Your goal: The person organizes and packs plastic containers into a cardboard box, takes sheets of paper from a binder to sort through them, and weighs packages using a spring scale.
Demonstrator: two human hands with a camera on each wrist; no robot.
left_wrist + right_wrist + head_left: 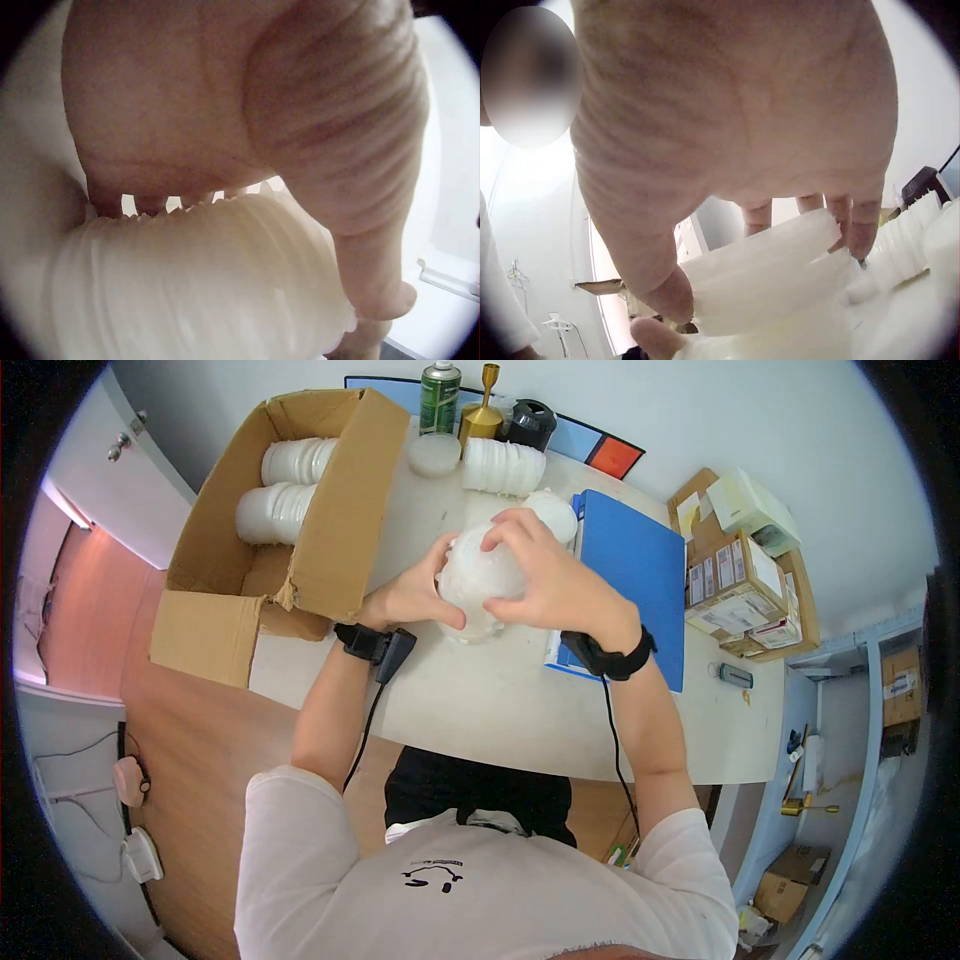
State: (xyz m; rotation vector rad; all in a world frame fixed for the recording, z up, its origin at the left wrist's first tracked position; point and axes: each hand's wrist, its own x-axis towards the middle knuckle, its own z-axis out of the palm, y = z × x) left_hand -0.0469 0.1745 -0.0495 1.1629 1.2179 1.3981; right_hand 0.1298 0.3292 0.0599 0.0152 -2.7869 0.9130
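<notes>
Between both hands stands a stack of round, milky-white plastic discs (482,575) on the table. My left hand (412,588) grips its left side, thumb in front and fingers behind; ridged edges of the stack (187,285) show beneath the palm in the left wrist view. With fingers and thumb spread round its rim, my right hand (550,585) holds the top disc (765,274), which sits tilted over the layers below in the right wrist view. Behind the right hand is another white round piece (552,513). A similar stack (503,468) lies on its side farther back.
An open cardboard box (345,510) at the left contains white stacks (275,513). At the back are a single disc (434,455), a green spray can (440,400), a gold candlestick (482,420) and a black container (530,424). A blue folder (630,570) and small cartons (735,585) lie right.
</notes>
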